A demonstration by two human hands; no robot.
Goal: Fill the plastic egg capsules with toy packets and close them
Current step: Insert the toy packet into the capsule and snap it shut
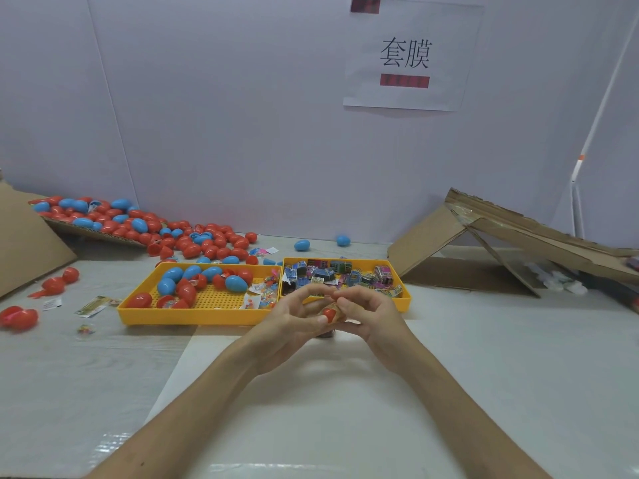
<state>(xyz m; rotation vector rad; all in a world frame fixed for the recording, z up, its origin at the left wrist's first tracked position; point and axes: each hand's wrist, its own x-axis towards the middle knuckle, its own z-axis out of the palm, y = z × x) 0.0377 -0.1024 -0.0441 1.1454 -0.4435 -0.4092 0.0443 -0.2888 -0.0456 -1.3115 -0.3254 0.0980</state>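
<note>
Both hands meet just in front of the yellow trays. My left hand point(294, 318) and my right hand point(371, 314) together hold a red egg capsule point(330, 313) with something clear or tan wrapped at it; most of it is hidden by my fingers. The left yellow tray point(193, 314) holds several red and blue egg capsules point(186, 280) and small clear toy packets point(261, 299). Dark printed toy packets point(340, 274) fill the right yellow tray point(406, 300).
A big pile of red and blue eggs point(145, 229) lies on cardboard at the back left. Loose red eggs point(19, 318) and packets point(93, 305) lie at the left. Two blue eggs point(302, 245) sit by the wall. A folded cardboard tent point(501, 250) stands at the right.
</note>
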